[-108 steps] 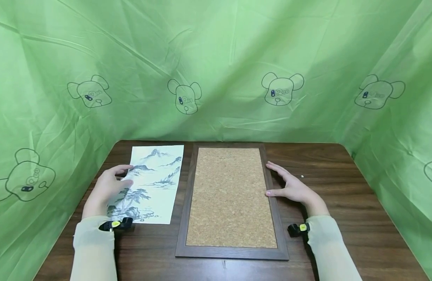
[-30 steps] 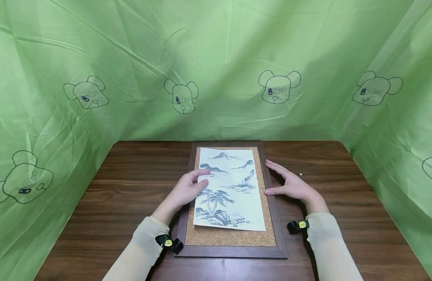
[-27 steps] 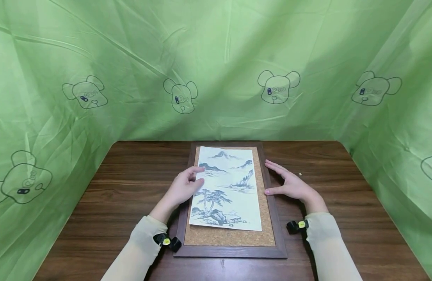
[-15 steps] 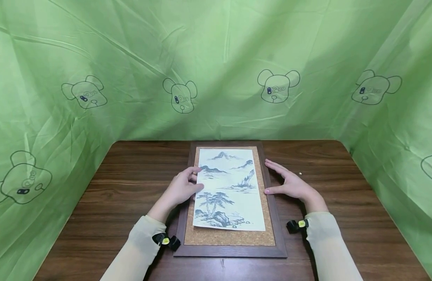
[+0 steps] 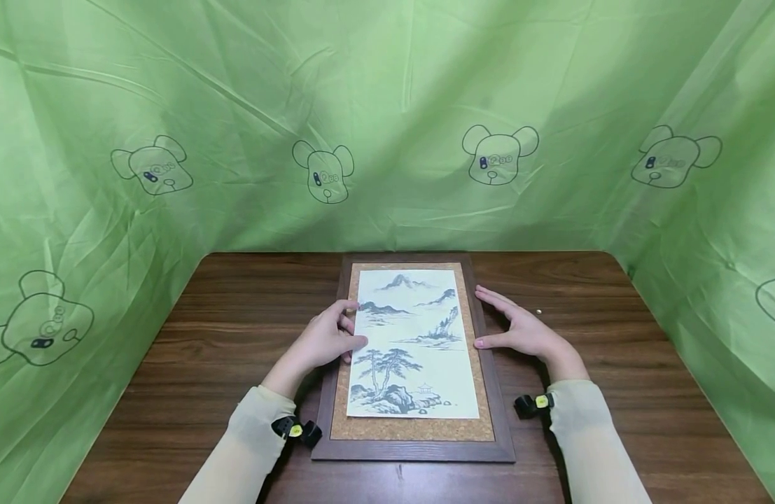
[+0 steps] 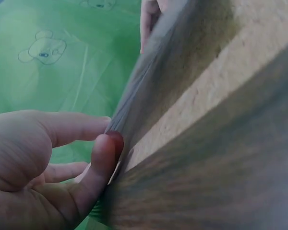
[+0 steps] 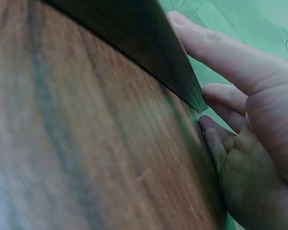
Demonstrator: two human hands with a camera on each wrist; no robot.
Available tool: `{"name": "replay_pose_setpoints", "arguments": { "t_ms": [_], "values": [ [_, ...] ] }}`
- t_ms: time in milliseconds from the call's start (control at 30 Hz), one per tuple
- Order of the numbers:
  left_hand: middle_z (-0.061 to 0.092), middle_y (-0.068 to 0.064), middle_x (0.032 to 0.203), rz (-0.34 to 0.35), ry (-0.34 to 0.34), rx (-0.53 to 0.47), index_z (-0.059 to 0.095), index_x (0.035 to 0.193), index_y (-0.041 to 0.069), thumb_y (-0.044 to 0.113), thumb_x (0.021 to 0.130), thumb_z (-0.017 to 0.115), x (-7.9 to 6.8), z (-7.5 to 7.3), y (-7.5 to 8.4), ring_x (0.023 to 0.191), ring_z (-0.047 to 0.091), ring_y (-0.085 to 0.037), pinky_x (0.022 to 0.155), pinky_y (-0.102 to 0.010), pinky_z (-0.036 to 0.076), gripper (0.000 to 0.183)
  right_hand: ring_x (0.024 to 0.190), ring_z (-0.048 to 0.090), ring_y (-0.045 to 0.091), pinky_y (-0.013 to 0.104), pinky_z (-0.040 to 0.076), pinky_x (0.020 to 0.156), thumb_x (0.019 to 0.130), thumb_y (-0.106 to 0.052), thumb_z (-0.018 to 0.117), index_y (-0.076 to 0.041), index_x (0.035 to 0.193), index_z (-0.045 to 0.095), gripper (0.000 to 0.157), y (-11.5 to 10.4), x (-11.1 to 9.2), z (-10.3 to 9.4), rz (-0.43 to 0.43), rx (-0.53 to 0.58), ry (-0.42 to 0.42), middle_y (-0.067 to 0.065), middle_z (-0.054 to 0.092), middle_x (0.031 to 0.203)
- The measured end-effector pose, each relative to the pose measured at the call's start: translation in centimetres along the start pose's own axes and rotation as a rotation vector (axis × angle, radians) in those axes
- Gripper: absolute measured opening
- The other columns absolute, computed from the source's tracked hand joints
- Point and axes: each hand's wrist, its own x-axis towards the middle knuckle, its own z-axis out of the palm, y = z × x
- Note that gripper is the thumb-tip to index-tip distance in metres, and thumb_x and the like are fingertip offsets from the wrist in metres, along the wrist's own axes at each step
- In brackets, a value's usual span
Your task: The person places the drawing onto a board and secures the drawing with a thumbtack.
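A white sheet of paper [image 5: 419,350] printed with an ink landscape of mountains and pines overlaps the framed cork board [image 5: 419,430], inside its dark wooden frame [image 5: 412,451]. At the sheet's left edge, my left hand [image 5: 320,339] pinches it, thumb over the face. The left wrist view shows the thumb [image 6: 103,153] and index fingertip close together at the paper's edge. On the opposite side, my right hand [image 5: 526,336] touches the frame's right side with fingers and thumb spread. In the right wrist view, extended fingers [image 7: 216,45] rest along the frame's outer edge.
A dark wood-grain table [image 5: 236,308] bears the board. One tiny pale round item [image 5: 539,311] lies on it beyond the right hand. Green curtains [image 5: 400,126] with printed bear heads enclose the back and sides. Each wrist wears a small black camera [image 5: 297,431].
The left hand has carried the sheet from the table's left side onto the cork board. Over the last second the sheet has straightened and slid slightly nearer. The right hand has stayed put.
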Motion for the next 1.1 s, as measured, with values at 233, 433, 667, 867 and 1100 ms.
{"name": "replay_pose_setpoints", "arguments": {
  "t_ms": [233, 433, 667, 867, 1100],
  "values": [
    [0.067, -0.011, 0.106, 0.023, 0.018, 0.031, 0.050, 0.157, 0.004, 0.006, 0.090, 0.086, 0.2, 0.2, -0.1, 0.061, 0.071, -0.019, 0.063, -0.035, 0.063, 0.076, 0.167, 0.016, 0.040, 0.070, 0.017, 0.129, 0.084, -0.045, 0.096, -0.021, 0.173, 0.035, 0.111, 0.1, 0.0, -0.1, -0.013, 0.007, 0.001, 0.006, 0.024, 0.181],
    [0.067, -0.011, 0.105, 0.038, 0.023, 0.042, 0.052, 0.156, 0.001, 0.006, 0.089, 0.087, 0.1, 0.1, 0.2, 0.063, 0.070, -0.017, 0.060, -0.036, 0.063, 0.076, 0.167, 0.016, 0.040, 0.070, 0.015, 0.129, 0.084, -0.042, 0.097, -0.020, 0.173, 0.035, 0.110, 0.0, 0.0, -0.1, -0.027, 0.018, -0.003, 0.006, 0.024, 0.181],
    [0.068, -0.005, 0.102, 0.087, 0.070, 0.302, 0.068, 0.140, 0.005, 0.023, 0.091, 0.089, -0.2, -0.9, 0.5, 0.075, 0.065, -0.015, 0.070, -0.037, 0.056, 0.056, 0.167, 0.016, 0.040, 0.069, 0.015, 0.129, 0.085, -0.043, 0.096, -0.020, 0.174, 0.034, 0.110, -0.1, 0.0, -0.1, -0.023, 0.012, -0.004, 0.006, 0.024, 0.181],
    [0.067, -0.012, 0.138, 0.324, 0.095, 0.445, 0.065, 0.148, 0.006, 0.032, 0.093, 0.089, 0.3, -2.1, -1.0, 0.123, 0.065, -0.031, 0.105, -0.053, 0.054, 0.065, 0.167, 0.015, 0.041, 0.071, 0.015, 0.129, 0.085, -0.042, 0.096, -0.020, 0.174, 0.034, 0.111, -0.1, -0.1, 0.0, -0.021, 0.012, -0.004, 0.006, 0.023, 0.182],
    [0.047, -0.007, 0.170, 0.411, -0.084, 0.436, 0.049, 0.165, 0.014, 0.043, 0.097, 0.084, 0.7, -2.4, -2.7, 0.159, 0.040, -0.031, 0.127, -0.057, 0.035, 0.082, 0.163, 0.026, 0.045, 0.067, 0.022, 0.129, 0.087, -0.040, 0.095, -0.017, 0.172, 0.037, 0.105, -0.5, -0.4, -0.6, -0.005, 0.052, -0.004, 0.010, 0.029, 0.180]
  ]
}}
